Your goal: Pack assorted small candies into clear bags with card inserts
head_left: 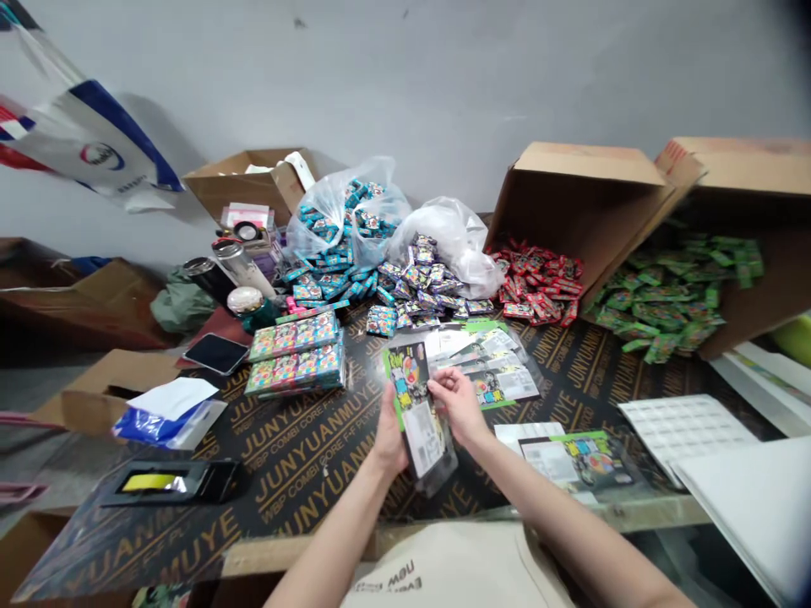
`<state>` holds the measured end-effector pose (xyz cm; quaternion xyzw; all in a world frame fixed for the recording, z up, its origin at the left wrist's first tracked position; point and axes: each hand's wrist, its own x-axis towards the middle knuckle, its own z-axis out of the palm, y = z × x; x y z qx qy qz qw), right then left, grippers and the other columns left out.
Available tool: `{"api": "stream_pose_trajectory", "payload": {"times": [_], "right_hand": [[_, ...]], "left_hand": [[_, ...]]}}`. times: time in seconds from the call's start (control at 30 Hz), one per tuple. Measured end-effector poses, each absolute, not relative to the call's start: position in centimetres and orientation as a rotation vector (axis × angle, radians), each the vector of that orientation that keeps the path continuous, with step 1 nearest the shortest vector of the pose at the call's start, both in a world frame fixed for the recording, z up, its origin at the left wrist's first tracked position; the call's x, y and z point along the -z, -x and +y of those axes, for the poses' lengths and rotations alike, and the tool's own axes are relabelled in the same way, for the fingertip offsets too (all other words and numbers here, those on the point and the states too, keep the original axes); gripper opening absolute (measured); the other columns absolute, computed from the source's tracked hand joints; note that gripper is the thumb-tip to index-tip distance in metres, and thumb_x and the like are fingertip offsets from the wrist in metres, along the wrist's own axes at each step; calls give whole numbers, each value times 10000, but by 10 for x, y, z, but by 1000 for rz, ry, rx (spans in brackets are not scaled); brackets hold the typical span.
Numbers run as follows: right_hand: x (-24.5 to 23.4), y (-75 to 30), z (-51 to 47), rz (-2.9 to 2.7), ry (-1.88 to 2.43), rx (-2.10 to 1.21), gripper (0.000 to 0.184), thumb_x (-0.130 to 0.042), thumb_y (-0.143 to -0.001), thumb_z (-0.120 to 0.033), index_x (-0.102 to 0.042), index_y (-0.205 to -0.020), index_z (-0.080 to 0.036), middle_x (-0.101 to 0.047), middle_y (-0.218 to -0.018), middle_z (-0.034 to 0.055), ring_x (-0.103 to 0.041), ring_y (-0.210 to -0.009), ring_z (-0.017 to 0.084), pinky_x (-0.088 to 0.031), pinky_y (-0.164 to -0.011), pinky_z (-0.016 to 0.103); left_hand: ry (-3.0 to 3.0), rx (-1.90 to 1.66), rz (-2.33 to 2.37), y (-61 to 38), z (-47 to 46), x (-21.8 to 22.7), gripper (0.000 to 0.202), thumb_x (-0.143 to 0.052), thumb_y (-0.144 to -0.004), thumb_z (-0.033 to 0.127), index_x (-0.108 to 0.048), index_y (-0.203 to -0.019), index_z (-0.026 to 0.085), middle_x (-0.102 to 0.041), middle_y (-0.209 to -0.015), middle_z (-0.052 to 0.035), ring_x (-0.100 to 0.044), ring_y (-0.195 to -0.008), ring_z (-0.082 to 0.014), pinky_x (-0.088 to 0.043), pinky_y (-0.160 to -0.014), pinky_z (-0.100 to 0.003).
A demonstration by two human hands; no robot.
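Note:
A black and green printed plastic bag (415, 401) is held up, tilted, in front of me. My left hand (389, 432) grips its left edge, fingers closed and partly hidden behind it. At the upper right edge, my right hand (460, 407) pinches the bag between thumb and fingers. Just behind, a fanned pile of similar printed bags (507, 384) lies on the dark table (285, 456). Another printed bag (592, 460) rests to the right of my right forearm. Stacked sheets of colourful small packets (295, 359) lie to the left.
Along the wall are blue packets (329, 279) spilling from a clear bag, purple packets (421, 274), red packets (538, 283), and green packets (672, 295) in a cardboard box (753, 203). A phone (216, 353), tumblers (237, 266) and a tape dispenser (171, 483) are left; white sheets (690, 426) lie right.

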<state>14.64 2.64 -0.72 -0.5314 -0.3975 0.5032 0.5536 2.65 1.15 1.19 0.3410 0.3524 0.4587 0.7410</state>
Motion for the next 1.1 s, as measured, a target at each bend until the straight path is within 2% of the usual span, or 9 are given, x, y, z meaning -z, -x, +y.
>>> {"api": "stream_pose_trajectory", "payload": {"times": [0.1,0.2,0.4,0.53,0.7,0.83,0.93,1.03,1.1], "right_hand": [[9,-143,14,-1109,1417,-686,497,-691,-623,-331,-447,-1043,-227,-523,-998,52,-514,-867,191,-430,-786,351],[-4,-156,12,-1395,1386,-427,554,-700,-627,-313,-446,-1113,-241,-491,-1113,73,-453,-1037,239,-350,-907,393],[-27,-178,26,-1763,1246,-641,518,-749,-584,-286,-518,-1045,-241,-553,-782,-10,-527,-808,196,-366,-830,353],[-33,-182,34,-1767,1175,-586,522,-772,-556,-309,-546,-1019,-227,-540,-924,33,-503,-879,204,-378,-808,337],[-37,-184,33,-1917,1110,-651,297,-778,-546,-355,-566,-681,-197,-528,-891,30,-500,-898,206,-361,-828,340],[-38,-188,35,-1872,1100,-692,414,-772,-563,-356,-545,-871,-200,-550,-818,10,-515,-792,173,-372,-777,316],[-39,-191,38,-1988,994,-733,327,-754,-589,-385,-579,-777,-183,-574,-769,15,-519,-780,172,-373,-778,313],[-42,-192,38,-2177,861,-819,294,-747,-591,-410,-614,-710,-177,-622,-807,24,-543,-834,182,-317,-913,365],[-44,-193,37,-2264,854,-910,328,-727,-615,-422,-634,-834,-196,-639,-842,10,-556,-856,181,-220,-1005,414]], "left_hand": [[-532,-925,714,-36,1,-14,700,-305,-765,658,-575,-1112,113,-670,-964,-111,-630,-870,-236,-485,-769,-356],[-472,-862,751,-28,-4,-11,588,-423,-745,601,-617,-1026,122,-683,-895,-95,-639,-757,-202,-489,-684,-302],[-599,-828,825,-17,-10,-6,385,-562,-722,433,-628,-982,157,-674,-895,-68,-607,-695,-142,-454,-698,-262],[-801,-804,803,-10,-8,-8,419,-619,-673,369,-611,-1047,181,-632,-1043,-77,-581,-898,-193,-437,-749,-279],[-852,-770,819,2,-3,-10,457,-612,-661,413,-612,-1047,169,-646,-980,-89,-573,-892,-209,-425,-747,-289],[-901,-733,760,11,-1,-15,577,-617,-640,414,-553,-1160,172,-623,-1058,-91,-559,-922,-219,-405,-765,-294],[-928,-731,737,12,-4,-22,640,-644,-622,376,-516,-1212,166,-605,-1114,-90,-538,-969,-235,-377,-830,-319],[-954,-775,716,11,-7,-27,644,-689,-593,308,-529,-1200,166,-597,-1142,-74,-501,-1057,-254,-323,-931,-334],[-971,-794,715,12,-8,-27,604,-704,-587,275,-559,-1165,170,-611,-1121,-62,-498,-1068,-251,-320,-942,-324]]}}
